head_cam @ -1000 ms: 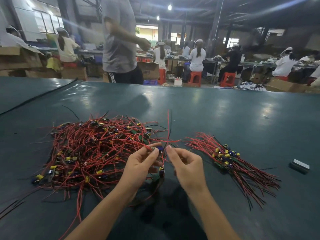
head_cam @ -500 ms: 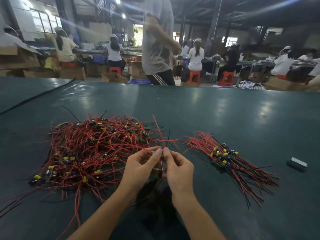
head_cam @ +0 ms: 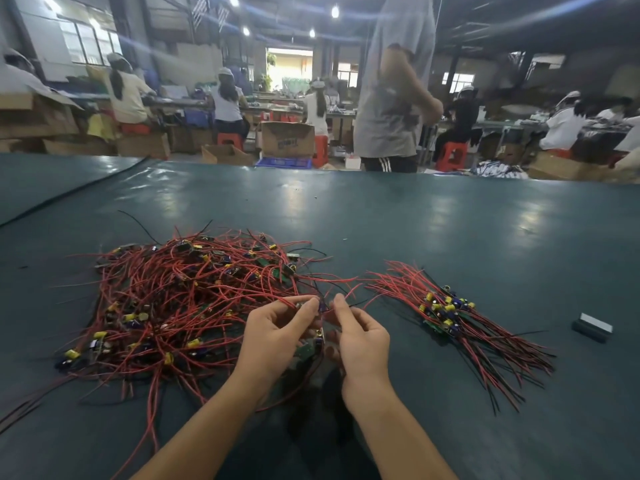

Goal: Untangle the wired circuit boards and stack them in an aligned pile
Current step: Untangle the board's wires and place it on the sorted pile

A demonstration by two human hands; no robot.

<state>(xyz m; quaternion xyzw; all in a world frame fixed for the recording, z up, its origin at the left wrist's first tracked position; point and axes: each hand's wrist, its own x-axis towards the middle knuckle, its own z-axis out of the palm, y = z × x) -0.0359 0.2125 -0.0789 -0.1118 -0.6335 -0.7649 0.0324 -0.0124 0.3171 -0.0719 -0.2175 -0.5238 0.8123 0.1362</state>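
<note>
A big tangled heap of small circuit boards with red and black wires [head_cam: 187,299] lies on the dark green table, left of centre. To the right sits an aligned pile of boards [head_cam: 446,313], its wires fanned toward the near right. My left hand [head_cam: 277,337] pinches a small circuit board [head_cam: 306,348] at the heap's right edge, more boards hanging under the fingers. My right hand [head_cam: 360,337] is close beside it, fingertips pinching a red wire [head_cam: 356,289] that leads from that board.
A small dark block with a white top [head_cam: 592,328] lies at the far right of the table [head_cam: 415,230]. A black cable [head_cam: 69,192] crosses the far left corner. A person in a grey shirt [head_cam: 391,98] stands behind the far edge; seated workers and cardboard boxes are beyond.
My hands have drawn closer together and the raised wire has dropped down flat. The standing person has walked from left to right behind the table.
</note>
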